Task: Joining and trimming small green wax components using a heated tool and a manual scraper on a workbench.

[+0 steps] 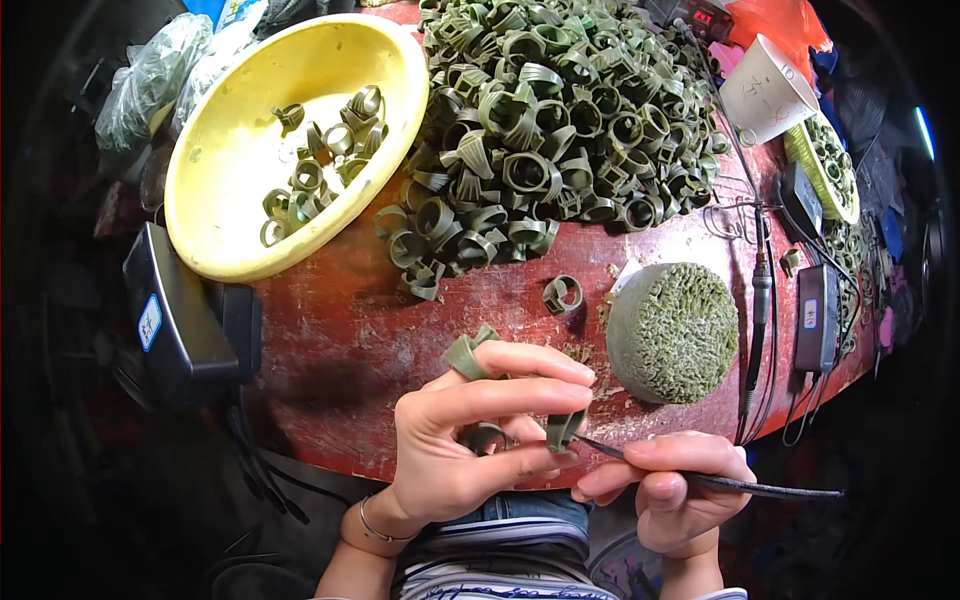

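One black box (185, 325) stands at the left of the frame, below a yellow basin (205, 235) holding a few green rings (307, 176) at upper left. At lower centre, the left hand (445, 435) wears a folded green piece (466, 357) on one finger; its fingers and thumb pinch a dark green ring (560, 430). A heap of similar rings (560, 130) covers the upper middle, with a lone ring (562, 294) below it on the red surface (330, 370). Right of centre sits a rough-topped green cylinder (672, 333). Below it, the right hand (685, 495) grips a thin dark tool (765, 489) between thumb and fingers, its tip at the pinched ring. At upper right leans a white cup (765, 95).
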